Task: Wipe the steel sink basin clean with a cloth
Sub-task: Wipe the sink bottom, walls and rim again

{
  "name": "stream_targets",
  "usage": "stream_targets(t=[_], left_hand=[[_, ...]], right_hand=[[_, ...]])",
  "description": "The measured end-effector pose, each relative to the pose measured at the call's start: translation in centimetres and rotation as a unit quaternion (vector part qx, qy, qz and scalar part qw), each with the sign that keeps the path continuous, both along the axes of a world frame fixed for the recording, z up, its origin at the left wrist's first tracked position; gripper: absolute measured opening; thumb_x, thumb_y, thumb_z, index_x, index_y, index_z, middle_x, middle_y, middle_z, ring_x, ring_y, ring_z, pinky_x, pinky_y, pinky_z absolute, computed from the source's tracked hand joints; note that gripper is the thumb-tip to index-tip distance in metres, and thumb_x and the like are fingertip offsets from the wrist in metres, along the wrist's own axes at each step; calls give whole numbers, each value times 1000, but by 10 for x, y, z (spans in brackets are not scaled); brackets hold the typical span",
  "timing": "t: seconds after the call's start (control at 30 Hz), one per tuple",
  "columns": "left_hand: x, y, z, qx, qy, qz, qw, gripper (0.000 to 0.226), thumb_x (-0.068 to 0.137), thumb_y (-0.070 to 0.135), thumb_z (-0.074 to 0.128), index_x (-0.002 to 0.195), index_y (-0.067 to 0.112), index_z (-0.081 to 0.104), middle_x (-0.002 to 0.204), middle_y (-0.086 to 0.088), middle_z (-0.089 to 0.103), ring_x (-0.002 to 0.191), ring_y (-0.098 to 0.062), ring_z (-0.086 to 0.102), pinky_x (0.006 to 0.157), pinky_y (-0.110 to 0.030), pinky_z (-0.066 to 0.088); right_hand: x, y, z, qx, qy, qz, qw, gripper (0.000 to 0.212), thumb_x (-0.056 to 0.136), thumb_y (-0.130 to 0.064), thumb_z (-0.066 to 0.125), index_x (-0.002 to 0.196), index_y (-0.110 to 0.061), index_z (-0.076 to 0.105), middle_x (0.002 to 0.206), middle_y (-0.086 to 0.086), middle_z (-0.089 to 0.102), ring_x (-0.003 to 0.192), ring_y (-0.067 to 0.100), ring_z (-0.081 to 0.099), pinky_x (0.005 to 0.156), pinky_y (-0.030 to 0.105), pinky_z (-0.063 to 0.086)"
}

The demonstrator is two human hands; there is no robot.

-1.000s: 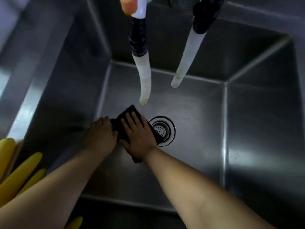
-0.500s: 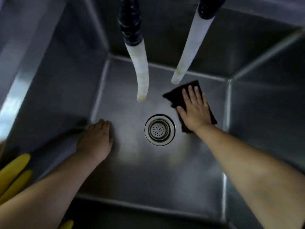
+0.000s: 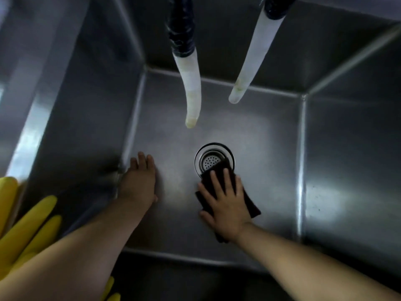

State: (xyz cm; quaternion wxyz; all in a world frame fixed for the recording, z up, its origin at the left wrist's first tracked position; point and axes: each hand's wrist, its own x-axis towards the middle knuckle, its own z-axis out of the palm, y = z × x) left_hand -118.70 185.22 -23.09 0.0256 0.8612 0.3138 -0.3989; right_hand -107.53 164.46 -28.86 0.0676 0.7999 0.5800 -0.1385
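Note:
A deep steel sink basin (image 3: 271,131) fills the view. My right hand (image 3: 225,203) lies flat, fingers spread, pressing a dark cloth (image 3: 249,205) onto the basin floor. The cloth's far corner overlaps the near right edge of the round drain strainer (image 3: 209,159). My left hand (image 3: 140,179) rests palm down on the floor by the basin's left wall, holding nothing, with its fingers together.
Two pale hoses hang over the basin from above: a curved hose (image 3: 192,98) with black tape at its top and a straight hose (image 3: 249,66) to its right. A yellow rubber glove (image 3: 28,227) lies on the rim at the lower left.
My right hand has swept the cloth from the left of the drain to the back right of the floor, then towards me, onto the drain's edge. My left hand has stayed put.

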Motion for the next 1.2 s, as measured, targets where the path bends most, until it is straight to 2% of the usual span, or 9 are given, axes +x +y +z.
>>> stream_targets(t=[0.13,0.3,0.47,0.53,0.63,0.8,1.03,1.13,1.2], left_hand=[[4,0,0,-4,10,-1,1000,113,77,43,71,146,-1,-7,156,-21,-3,143,-37,13,112,-40,27],[10,-4,3,2,39,-15,999,114,79,43,70,145,-5,-9,154,-28,-3,142,-41,11,111,-41,27],[14,-7,10,14,50,-18,998,112,80,44,69,144,-6,-8,153,-29,0,142,-40,15,109,-39,31],[14,-8,11,17,47,-18,999,109,81,42,67,144,-6,-8,154,-28,0,142,-39,14,110,-38,29],[13,-6,9,9,44,-15,999,103,85,37,64,145,-5,-8,154,-27,-1,142,-40,14,111,-39,28],[12,0,2,7,31,-4,999,96,86,31,63,146,-2,-4,154,-26,2,141,-39,17,110,-37,29],[9,4,-1,7,36,-13,999,111,79,41,68,144,-9,-7,153,-30,2,140,-41,18,112,-39,26],[9,6,-1,1,35,-12,999,110,80,41,67,143,-11,-8,152,-33,1,140,-44,17,112,-42,25],[9,6,-1,-5,36,-9,999,108,82,39,66,143,-10,-9,152,-33,-1,140,-45,15,113,-43,23]], right_hand=[[-43,28,1,-10,33,52,998,68,84,-62,35,145,-32,33,156,12,24,142,46,8,107,69,9],[-42,-7,-2,-29,49,220,974,62,87,-60,40,143,-35,36,157,6,22,144,40,3,111,65,3],[15,-66,1,-20,7,302,953,63,78,-63,48,136,-37,47,152,-1,34,142,35,23,108,63,17],[45,-72,4,-23,-19,252,967,68,74,-62,52,136,-35,47,151,1,38,139,36,29,109,61,19],[83,-62,5,-29,-48,50,997,75,80,-58,41,148,-27,27,153,7,31,142,35,19,113,55,13],[147,-4,-1,-30,-83,-189,978,72,89,-60,16,151,-26,-1,160,2,0,146,27,-7,116,46,-7],[162,127,-5,39,-47,-216,975,73,87,-58,21,151,-26,9,160,5,7,146,31,-4,116,52,-3],[128,176,3,94,-20,-177,980,75,88,-54,38,149,-27,4,158,-2,11,143,32,10,112,63,19],[105,206,-1,115,44,-140,982,72,92,-46,48,150,-27,10,158,-2,8,144,30,10,112,61,21]])
